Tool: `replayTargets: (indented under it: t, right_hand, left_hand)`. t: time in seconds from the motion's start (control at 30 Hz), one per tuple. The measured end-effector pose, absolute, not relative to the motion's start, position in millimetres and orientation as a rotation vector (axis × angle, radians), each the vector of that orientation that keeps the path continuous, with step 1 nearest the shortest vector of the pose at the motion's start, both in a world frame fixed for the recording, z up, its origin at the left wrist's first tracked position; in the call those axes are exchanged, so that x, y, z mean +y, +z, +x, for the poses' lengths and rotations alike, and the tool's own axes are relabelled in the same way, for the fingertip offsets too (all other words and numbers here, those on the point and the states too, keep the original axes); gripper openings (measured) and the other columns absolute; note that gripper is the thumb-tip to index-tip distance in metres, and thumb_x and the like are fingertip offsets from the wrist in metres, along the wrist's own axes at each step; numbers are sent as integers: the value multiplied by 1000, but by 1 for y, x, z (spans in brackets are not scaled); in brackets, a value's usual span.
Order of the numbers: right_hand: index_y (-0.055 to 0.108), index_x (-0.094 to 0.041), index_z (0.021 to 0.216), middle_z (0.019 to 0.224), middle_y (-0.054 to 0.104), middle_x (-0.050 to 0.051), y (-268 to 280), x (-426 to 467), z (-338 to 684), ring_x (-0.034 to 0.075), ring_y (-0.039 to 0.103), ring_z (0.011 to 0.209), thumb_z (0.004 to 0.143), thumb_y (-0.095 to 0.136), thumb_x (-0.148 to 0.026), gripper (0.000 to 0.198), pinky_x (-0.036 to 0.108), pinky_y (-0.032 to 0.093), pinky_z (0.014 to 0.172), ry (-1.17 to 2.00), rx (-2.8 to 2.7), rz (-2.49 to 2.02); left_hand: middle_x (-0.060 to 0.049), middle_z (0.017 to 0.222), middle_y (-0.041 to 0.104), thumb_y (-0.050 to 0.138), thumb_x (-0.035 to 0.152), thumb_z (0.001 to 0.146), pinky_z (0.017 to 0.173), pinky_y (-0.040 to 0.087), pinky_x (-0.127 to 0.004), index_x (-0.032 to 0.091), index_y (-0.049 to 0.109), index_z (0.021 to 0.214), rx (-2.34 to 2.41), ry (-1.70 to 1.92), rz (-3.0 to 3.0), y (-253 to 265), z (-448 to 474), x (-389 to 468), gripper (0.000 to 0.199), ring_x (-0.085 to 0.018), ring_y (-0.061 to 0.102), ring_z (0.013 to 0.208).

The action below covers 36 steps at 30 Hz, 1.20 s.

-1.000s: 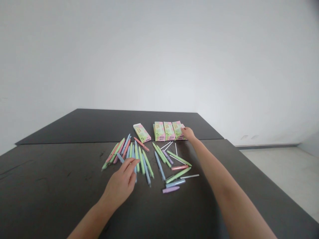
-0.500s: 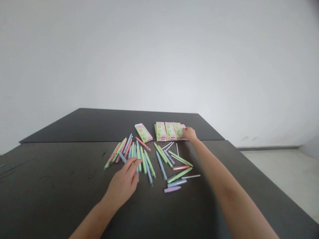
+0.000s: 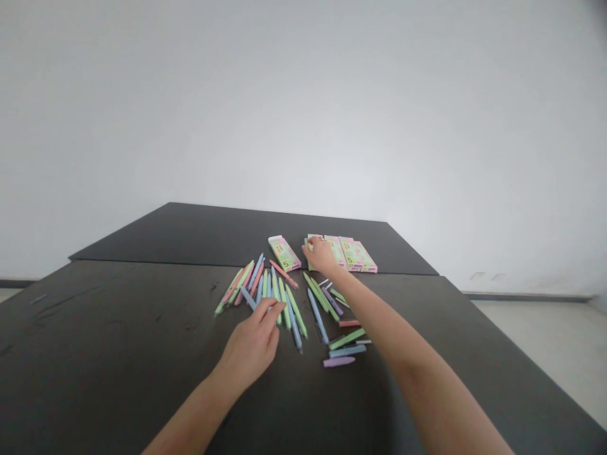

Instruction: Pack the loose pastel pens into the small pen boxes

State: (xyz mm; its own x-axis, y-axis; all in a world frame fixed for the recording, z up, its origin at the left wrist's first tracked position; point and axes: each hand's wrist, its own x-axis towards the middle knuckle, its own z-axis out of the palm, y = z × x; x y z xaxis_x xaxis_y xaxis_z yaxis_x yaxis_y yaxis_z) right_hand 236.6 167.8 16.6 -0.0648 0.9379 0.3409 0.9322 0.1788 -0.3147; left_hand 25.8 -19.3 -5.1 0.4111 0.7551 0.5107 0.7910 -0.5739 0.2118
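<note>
Two bare hands are shown above a dark table (image 3: pixel 142 385). The left hand (image 3: pixel 252 346) is held low with its fingers bent and bunched, the fingertips at the near ends of a fan of pens (image 3: pixel 279 297); whether a pen is gripped between them cannot be told. The fan, in green, blue and red, is spread ahead of this hand and to its left, the slanted blue pen (image 3: pixel 247 297) lying just beyond the knuckles. A red pen (image 3: pixel 285 275) is set crosswise at the fan's far side, well ahead of the left fingertips.

The right hand (image 3: pixel 321 255) is extended farther out, its fingers curled down over the left end of a row of pink and green boxes (image 3: pixel 351 253). Contact appears to be made there, but whether the grip is closed on a box cannot be told, the fingertips being partly hidden. The rest of the row is placed directly to the right of this hand. A single box (image 3: pixel 285 254) is laid aslant to its left, apart from the row.

Nearer than the right hand, a second scatter of pens (image 3: pixel 320 300) is seen, partly covered by the right forearm (image 3: pixel 403 341); a short purple piece (image 3: pixel 339 362) is found at its near edge, to the right of the left hand.
</note>
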Motion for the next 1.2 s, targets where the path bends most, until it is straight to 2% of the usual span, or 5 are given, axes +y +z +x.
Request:
replayTargets:
  t: [0.27,0.63,0.9,1.1,1.2]
  right_hand:
    - [58,-1,115,116,61,26,-2,170,169,34,54,115,89,52,-43,49,43,35,101,32,-2158,-1757]
    - [54,2,114,111,63,30,-9,170,163,36,57,115,86,55,-49,59,43,39,96,125,-2100,-1923]
    - [57,-3,111,109,66,25,4,158,167,35,60,111,83,57,-42,48,40,41,95,105,-2033,-1888]
    - [51,-9,120,113,66,19,22,129,173,29,62,106,87,51,-40,45,36,43,92,103,-1935,-1812]
    - [49,-10,124,116,65,17,31,106,175,28,61,107,85,54,-45,52,36,44,91,179,-1837,-1701]
  left_hand:
    - [-9,123,56,34,9,88,77,56,-30,20,51,123,-1482,-852,-2614,0,26,-22,41,-18,66,92]
    - [-10,122,56,35,9,87,75,56,-30,20,50,123,-1445,-843,-2629,4,29,-27,41,-18,65,90]
    - [-9,122,57,36,10,87,76,56,-30,20,51,124,-1536,-878,-2624,8,29,-26,41,-18,65,93]
    - [-10,121,58,38,19,92,97,49,-38,19,51,127,-1654,-1265,-2501,9,25,-17,37,-22,59,112]
    - [-12,119,60,39,24,94,100,46,-43,18,48,131,-1702,-1435,-2452,6,19,-12,39,-23,57,113]
